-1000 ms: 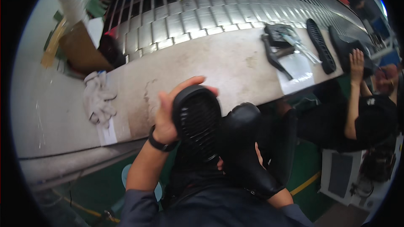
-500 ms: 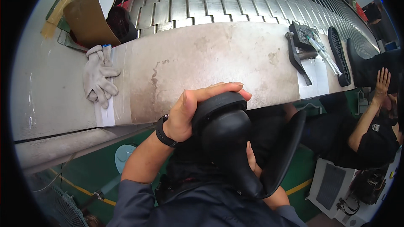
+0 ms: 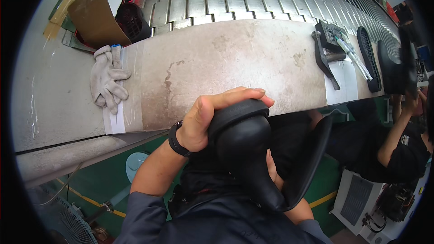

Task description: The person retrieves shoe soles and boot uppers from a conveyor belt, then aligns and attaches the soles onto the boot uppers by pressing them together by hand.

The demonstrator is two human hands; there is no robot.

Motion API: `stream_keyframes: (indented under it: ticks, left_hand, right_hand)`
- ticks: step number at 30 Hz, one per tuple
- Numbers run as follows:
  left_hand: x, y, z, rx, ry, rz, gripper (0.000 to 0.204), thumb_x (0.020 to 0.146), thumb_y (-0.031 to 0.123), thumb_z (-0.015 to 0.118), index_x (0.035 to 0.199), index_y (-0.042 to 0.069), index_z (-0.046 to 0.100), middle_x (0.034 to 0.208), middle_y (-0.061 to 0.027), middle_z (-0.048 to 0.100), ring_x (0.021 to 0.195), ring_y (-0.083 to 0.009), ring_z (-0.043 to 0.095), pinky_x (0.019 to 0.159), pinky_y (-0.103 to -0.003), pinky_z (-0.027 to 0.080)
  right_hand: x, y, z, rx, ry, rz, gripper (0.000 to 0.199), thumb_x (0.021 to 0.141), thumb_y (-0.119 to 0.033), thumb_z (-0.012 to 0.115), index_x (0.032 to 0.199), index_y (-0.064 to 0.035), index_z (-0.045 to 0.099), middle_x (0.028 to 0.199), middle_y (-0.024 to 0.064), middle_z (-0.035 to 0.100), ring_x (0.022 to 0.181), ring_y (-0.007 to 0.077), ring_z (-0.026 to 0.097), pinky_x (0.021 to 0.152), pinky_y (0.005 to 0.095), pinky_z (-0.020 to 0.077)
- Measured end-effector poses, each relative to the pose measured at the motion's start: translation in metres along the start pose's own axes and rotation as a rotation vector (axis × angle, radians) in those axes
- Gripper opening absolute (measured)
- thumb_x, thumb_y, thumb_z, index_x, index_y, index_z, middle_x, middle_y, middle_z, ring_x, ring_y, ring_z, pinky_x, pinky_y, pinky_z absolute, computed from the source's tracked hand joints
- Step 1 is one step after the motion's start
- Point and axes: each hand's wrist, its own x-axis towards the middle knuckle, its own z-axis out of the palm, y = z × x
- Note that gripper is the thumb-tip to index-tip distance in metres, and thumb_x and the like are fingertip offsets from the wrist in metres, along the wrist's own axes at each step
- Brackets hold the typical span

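One glossy black moulded shoe upper (image 3: 246,153) sits over the person's lap, below the stained grey counter (image 3: 226,63). Left grip (image 3: 205,117) clamps its top; right grip (image 3: 272,171) grasps underneath. Two white gloves (image 3: 107,81) lie on the counter.

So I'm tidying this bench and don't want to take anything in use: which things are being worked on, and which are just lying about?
In hand:
- black shoe, gripped at the top by the left hand
- right hand, mostly hidden behind the shoe

Lying about:
- white work gloves
- black sole
- dark metal tool
- brown cardboard
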Motion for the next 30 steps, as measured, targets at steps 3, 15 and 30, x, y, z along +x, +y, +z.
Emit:
stream_keyframes:
  ticks: [3,15,30]
  left_hand:
    - [0.0,0.0,0.0,0.02,0.004,0.001,0.105,0.101,0.088,0.02,0.159,0.007,0.055,0.149,-0.0354,0.057,0.134,-0.0397,0.062,0.111,-0.047,0.053]
    - [0.001,0.002,0.003,0.05,0.028,-0.015,0.105,0.101,0.088,0.021,0.159,0.007,0.054,0.149,-0.0353,0.057,0.133,-0.0389,0.064,0.111,-0.047,0.053]
    - [0.002,0.001,0.003,0.061,0.041,-0.034,0.107,0.1,0.089,0.022,0.159,0.005,0.054,0.15,-0.0343,0.057,0.134,-0.0388,0.064,0.112,-0.047,0.053]
  right_hand:
    - [0.001,0.0,0.001,-0.005,-0.006,-0.022,0.071,0.113,-0.058,0.042,0.116,0.0061,0.073,0.103,0.016,0.079,0.093,0.021,0.076,0.086,0.0338,0.0603]
    - [-0.002,-0.003,0.001,0.049,0.017,0.023,0.07,0.113,-0.058,0.043,0.116,0.0051,0.073,0.105,0.0171,0.079,0.095,0.0225,0.076,0.087,0.0351,0.0611]
    - [-0.001,0.004,-0.011,0.054,-0.011,0.005,0.07,0.113,-0.06,0.044,0.113,0.0033,0.074,0.104,0.0152,0.079,0.094,0.0207,0.076,0.086,0.0332,0.0608]
